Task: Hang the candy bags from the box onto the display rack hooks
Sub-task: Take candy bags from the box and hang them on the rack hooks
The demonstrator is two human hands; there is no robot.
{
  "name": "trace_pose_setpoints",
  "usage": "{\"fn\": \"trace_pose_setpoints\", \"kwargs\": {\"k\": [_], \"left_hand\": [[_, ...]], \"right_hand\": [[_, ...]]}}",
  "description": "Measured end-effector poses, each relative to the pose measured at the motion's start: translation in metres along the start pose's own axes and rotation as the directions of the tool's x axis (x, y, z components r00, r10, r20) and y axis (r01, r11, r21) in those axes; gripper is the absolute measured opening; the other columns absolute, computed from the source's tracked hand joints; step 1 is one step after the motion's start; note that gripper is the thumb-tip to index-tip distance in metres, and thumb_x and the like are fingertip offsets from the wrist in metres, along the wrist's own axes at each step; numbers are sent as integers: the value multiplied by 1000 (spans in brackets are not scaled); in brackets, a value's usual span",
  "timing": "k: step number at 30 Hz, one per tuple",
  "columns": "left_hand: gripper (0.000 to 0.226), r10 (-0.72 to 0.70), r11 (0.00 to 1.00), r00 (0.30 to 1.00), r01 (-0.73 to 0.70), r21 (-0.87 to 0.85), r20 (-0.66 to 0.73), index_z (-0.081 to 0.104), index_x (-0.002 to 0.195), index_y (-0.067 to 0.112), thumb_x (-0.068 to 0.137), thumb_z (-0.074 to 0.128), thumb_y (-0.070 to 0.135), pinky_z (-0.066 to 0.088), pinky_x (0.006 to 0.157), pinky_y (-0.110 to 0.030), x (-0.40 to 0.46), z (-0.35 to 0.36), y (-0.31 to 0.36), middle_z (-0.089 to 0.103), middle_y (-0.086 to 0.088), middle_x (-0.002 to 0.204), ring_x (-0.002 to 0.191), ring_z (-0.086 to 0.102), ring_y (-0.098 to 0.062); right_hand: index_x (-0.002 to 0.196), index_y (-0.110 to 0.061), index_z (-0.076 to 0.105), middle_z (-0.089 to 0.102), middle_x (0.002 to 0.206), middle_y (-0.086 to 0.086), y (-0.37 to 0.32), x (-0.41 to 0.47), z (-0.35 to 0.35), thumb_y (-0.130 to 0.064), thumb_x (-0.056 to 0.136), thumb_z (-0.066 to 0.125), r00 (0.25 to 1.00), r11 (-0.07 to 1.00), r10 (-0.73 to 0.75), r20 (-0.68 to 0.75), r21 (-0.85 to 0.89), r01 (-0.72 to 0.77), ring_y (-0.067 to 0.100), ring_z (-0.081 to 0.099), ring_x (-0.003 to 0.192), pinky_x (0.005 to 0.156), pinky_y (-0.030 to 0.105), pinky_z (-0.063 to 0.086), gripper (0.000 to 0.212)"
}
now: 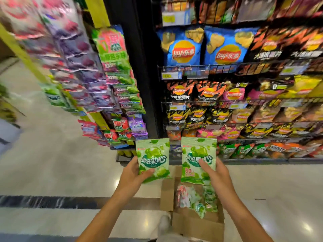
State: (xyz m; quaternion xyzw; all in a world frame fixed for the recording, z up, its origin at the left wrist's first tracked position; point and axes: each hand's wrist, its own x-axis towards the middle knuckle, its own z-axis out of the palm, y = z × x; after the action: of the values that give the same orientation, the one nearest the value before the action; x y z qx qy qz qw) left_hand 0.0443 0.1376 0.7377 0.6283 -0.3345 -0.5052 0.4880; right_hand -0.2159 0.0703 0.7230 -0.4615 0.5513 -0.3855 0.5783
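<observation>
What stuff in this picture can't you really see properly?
- Head view, display rack: motion blur smears the hanging bags, and no hooks can be made out.
- Box: its near side is cut off by the bottom edge, and the bags inside are blurred.
- Left green bag and right green bag: the left hand and right hand cover their lower corners.

Both forearms reach forward, left grip [135, 173] and right grip [215, 173] each clasping something.
</observation>
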Motion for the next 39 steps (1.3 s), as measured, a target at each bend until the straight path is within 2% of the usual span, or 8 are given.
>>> {"fn": "trace_pose_setpoints", "kwargs": {"k": [2,6,9,13,25,29,31,39], "left_hand": [[45,24,1000,997,-25,-13,-71,60,120,19,82,75,1,61,80,-30,-15,-21,8,76,4,110,104,72,-19],[48,85,996,981,-89,-15,-177,59,121,26,82,77,3,61,82,-34,-38,-66,22,76,4,112,104,72,-18],[53,131,990,965,-138,-18,-227,58,127,27,83,77,4,59,90,-44,-45,-104,29,74,1,117,109,70,-21],[55,179,979,954,-196,-48,-242,56,130,29,85,75,5,59,90,-44,-48,-156,42,74,2,118,110,70,-20],[51,343,931,907,-363,-40,-243,57,126,30,84,75,5,61,83,-35,-27,-375,97,75,4,113,106,71,-16],[52,356,927,905,-373,-32,-232,57,129,25,85,74,4,61,85,-37,-5,-425,106,74,2,115,108,70,-17],[54,356,926,904,-376,-42,-237,56,132,22,84,75,4,61,83,-34,10,-441,109,74,2,114,107,71,-17],[51,330,934,902,-354,-39,-280,59,125,28,83,76,6,59,88,-36,76,-475,121,75,5,114,108,70,-15]], "right_hand": [[122,-36,61,70,117,-19,-7,-3,19,-44,88,72,999,999,-31,40,-26,32,4,66,108,93,33,53,37],[115,-30,64,76,103,-15,-26,-15,62,-23,92,69,984,994,-104,145,-10,106,0,72,92,67,15,56,24],[111,-25,66,78,99,-10,-39,-23,97,-20,92,70,974,991,-125,188,-33,133,6,74,89,64,18,58,21],[106,-25,66,78,91,-13,-52,-33,149,-17,90,72,964,980,-177,199,-57,192,5,75,81,59,20,58,19],[118,-30,62,76,103,-11,-102,-51,349,-28,91,70,929,937,-328,171,-66,343,6,73,95,73,25,61,28],[124,-27,62,75,110,-11,-105,-46,396,-38,86,72,934,937,-325,147,-81,339,10,70,104,91,41,58,41],[125,-26,62,75,111,-10,-103,-38,414,-38,86,73,935,941,-316,160,-72,330,12,71,105,92,43,58,42],[116,-27,64,76,101,-13,-114,31,484,-17,92,70,922,944,-310,230,-37,327,2,71,96,72,11,53,26]]}}
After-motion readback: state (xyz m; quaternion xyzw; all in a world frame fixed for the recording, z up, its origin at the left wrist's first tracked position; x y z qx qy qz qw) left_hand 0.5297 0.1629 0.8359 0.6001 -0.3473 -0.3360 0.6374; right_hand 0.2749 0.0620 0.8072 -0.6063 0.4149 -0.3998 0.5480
